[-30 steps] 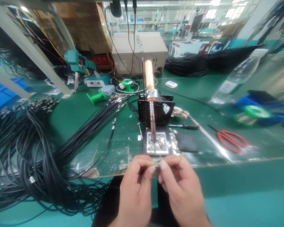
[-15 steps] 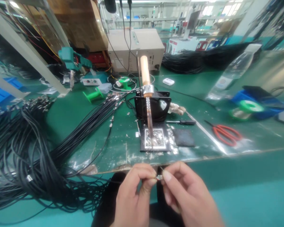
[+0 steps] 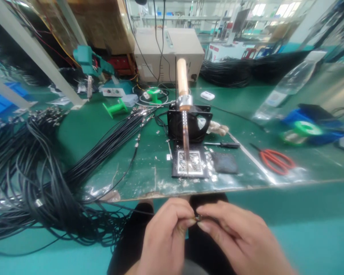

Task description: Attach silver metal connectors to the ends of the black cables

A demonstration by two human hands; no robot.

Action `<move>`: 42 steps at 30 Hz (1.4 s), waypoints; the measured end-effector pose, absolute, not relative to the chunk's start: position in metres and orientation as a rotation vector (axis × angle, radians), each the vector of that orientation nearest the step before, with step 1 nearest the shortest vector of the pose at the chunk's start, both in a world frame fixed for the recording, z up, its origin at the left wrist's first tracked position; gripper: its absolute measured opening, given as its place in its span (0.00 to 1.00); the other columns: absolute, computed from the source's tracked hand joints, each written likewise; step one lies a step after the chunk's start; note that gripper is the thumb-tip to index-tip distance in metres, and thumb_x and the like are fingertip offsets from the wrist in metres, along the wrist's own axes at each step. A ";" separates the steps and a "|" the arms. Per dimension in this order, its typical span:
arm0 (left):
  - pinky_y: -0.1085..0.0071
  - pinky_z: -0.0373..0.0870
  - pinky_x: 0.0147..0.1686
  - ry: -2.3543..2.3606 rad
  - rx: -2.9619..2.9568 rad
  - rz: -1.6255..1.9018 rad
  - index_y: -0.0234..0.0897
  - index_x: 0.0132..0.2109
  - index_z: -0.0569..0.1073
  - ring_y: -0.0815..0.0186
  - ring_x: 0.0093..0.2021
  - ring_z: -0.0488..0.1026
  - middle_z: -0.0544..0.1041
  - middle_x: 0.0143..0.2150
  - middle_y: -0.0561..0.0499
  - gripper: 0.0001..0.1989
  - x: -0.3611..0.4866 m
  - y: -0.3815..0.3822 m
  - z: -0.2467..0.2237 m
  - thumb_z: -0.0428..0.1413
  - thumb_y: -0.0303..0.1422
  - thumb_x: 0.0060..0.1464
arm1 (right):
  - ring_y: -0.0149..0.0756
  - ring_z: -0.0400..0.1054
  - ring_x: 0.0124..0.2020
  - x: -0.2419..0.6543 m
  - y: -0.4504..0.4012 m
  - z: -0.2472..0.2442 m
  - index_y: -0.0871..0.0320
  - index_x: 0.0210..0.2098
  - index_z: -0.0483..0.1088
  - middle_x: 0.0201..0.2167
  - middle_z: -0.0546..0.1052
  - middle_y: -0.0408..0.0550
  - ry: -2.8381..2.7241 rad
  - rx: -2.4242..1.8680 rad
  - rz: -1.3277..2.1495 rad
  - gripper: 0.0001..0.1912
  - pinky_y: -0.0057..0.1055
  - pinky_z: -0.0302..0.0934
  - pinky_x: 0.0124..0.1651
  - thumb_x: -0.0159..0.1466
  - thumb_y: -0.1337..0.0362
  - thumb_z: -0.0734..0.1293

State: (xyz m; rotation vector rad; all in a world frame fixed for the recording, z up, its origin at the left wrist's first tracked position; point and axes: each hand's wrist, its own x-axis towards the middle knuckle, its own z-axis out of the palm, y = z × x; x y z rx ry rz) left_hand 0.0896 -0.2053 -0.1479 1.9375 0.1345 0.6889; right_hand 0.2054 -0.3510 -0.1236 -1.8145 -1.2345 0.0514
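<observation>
My left hand (image 3: pixel 170 233) pinches a small metallic connector piece (image 3: pixel 197 218) between thumb and forefinger, over my lap just off the table's front edge. From the other side my right hand (image 3: pixel 236 233) closes on the same piece, its fingertips almost touching the left ones. The fingers hide most of the piece. Beyond the hands, a soldering iron with a wooden handle (image 3: pixel 183 78) points down at a square tray (image 3: pixel 202 172) of small metal bits. A black cable runs from the left toward my left hand.
Black cables (image 3: pixel 48 168) fill the left side and hang over the edge. Behind the tray stands a black fan (image 3: pixel 189 126). Red-handled scissors (image 3: pixel 276 161), a screwdriver (image 3: pixel 225 144), a dark pad (image 3: pixel 225 162) and a plastic bottle (image 3: pixel 289 88) lie or stand to the right.
The camera view has shifted slightly. My right hand has turned, and its fingers now close over the small piece from the right; the thin tip seen above it earlier is hidden.
</observation>
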 end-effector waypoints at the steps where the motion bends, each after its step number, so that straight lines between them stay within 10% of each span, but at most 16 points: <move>1: 0.79 0.72 0.41 0.131 1.944 0.685 0.41 0.41 0.72 0.71 0.39 0.75 0.76 0.38 0.55 0.11 0.090 -0.205 -0.148 0.53 0.18 0.65 | 0.29 0.76 0.27 0.206 -0.350 -0.124 0.50 0.44 0.75 0.31 0.83 0.38 -1.259 -1.814 0.051 0.03 0.23 0.70 0.31 0.72 0.64 0.68; 22: 0.65 0.79 0.41 0.024 2.406 0.630 0.37 0.45 0.75 0.59 0.40 0.80 0.82 0.39 0.45 0.11 0.085 -0.203 -0.151 0.52 0.19 0.64 | 0.31 0.67 0.21 0.211 -0.349 -0.137 0.55 0.35 0.66 0.24 0.71 0.41 -1.554 -1.997 -0.100 0.11 0.27 0.58 0.25 0.71 0.74 0.57; 36: 0.75 0.69 0.28 0.316 1.997 0.264 0.42 0.34 0.74 0.67 0.27 0.73 0.77 0.28 0.54 0.12 0.084 -0.192 -0.131 0.54 0.36 0.68 | 0.27 0.68 0.19 0.218 -0.357 -0.122 0.52 0.30 0.69 0.21 0.74 0.35 -1.069 -1.968 0.062 0.14 0.20 0.63 0.22 0.73 0.60 0.65; 42: 0.74 0.68 0.30 0.352 1.884 0.202 0.42 0.34 0.74 0.66 0.29 0.72 0.76 0.29 0.54 0.14 0.086 -0.190 -0.125 0.53 0.38 0.68 | 0.27 0.77 0.26 0.219 -0.360 -0.124 0.50 0.44 0.77 0.29 0.82 0.37 -1.204 -1.863 0.057 0.05 0.20 0.70 0.31 0.72 0.62 0.68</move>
